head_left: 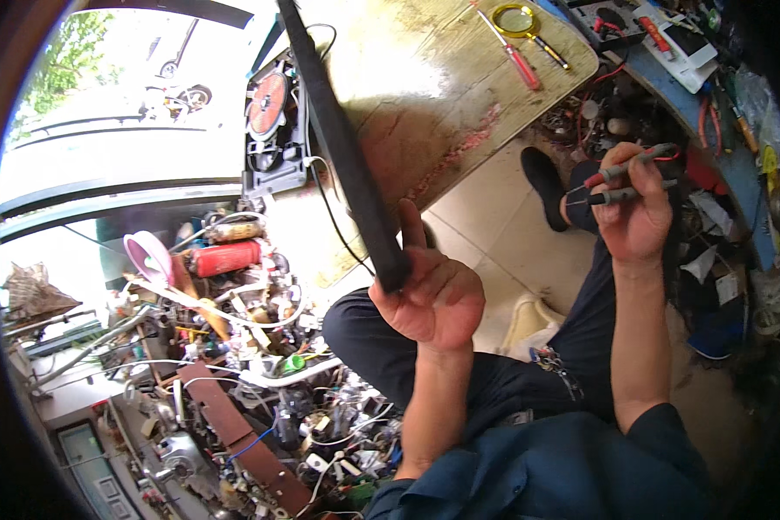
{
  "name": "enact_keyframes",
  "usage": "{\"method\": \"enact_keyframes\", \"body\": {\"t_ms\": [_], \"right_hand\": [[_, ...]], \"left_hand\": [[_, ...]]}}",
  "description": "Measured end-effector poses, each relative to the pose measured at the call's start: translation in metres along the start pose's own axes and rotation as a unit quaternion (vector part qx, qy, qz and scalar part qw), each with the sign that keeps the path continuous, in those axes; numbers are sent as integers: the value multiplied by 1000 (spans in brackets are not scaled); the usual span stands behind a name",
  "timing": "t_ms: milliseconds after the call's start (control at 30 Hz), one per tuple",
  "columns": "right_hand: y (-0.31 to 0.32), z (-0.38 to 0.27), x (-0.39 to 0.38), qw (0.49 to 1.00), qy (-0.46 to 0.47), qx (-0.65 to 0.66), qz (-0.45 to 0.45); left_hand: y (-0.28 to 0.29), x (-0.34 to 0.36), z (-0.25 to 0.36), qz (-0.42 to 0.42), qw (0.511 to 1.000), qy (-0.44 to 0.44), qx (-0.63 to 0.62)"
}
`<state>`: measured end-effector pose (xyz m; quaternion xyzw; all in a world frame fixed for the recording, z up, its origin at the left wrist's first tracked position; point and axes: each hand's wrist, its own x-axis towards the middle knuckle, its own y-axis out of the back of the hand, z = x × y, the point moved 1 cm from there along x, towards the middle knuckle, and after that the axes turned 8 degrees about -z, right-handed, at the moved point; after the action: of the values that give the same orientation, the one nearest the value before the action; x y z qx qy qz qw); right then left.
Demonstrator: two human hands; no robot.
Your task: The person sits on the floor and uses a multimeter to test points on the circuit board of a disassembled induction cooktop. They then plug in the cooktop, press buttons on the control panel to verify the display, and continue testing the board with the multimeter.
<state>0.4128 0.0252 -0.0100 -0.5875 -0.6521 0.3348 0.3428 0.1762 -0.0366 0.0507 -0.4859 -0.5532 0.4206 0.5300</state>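
Observation:
A long black slab (351, 147), seen edge-on, slants across the wooden table. My left hand (442, 303) grips its lower end, fingers and thumb closed around it. Two test probes, a red one (617, 172) and a black one (611, 197), are pinched together in my right hand (634, 217) above my knee, their thin metal tips pointing left. Left of the slab sits an opened appliance (273, 178) with a round reddish coil (268, 104). A dark cable (334, 221) hangs beside the slab; its far end is hidden.
The wooden table (459, 95) carries a red screwdriver (520, 65) and a yellow-rimmed magnifying glass (513, 19). Piles of parts and wires (260, 347) crowd the left. At the right, a blue bench (685, 95) holds pliers and other tools.

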Motion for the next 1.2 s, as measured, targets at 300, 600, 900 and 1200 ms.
{"method": "enact_keyframes", "body": {"t_ms": [300, 600, 900, 1200], "right_hand": [[-13, 6, 1, 999, -35, -5, -1], [-17, 12, 5, 997, -61, -33, -41], [-17, 15, 8, 997, -63, -17, -29], [-15, 8, 11, 987, -10, 108, -117]], "left_hand": [[-14, 7, 3, -113, 976, -78, -170], [-18, 9, 5, -114, 970, -103, -187], [-17, 9, 4, -86, 971, -93, -205], [41, -5, -13, 52, 989, 66, 120]]}}
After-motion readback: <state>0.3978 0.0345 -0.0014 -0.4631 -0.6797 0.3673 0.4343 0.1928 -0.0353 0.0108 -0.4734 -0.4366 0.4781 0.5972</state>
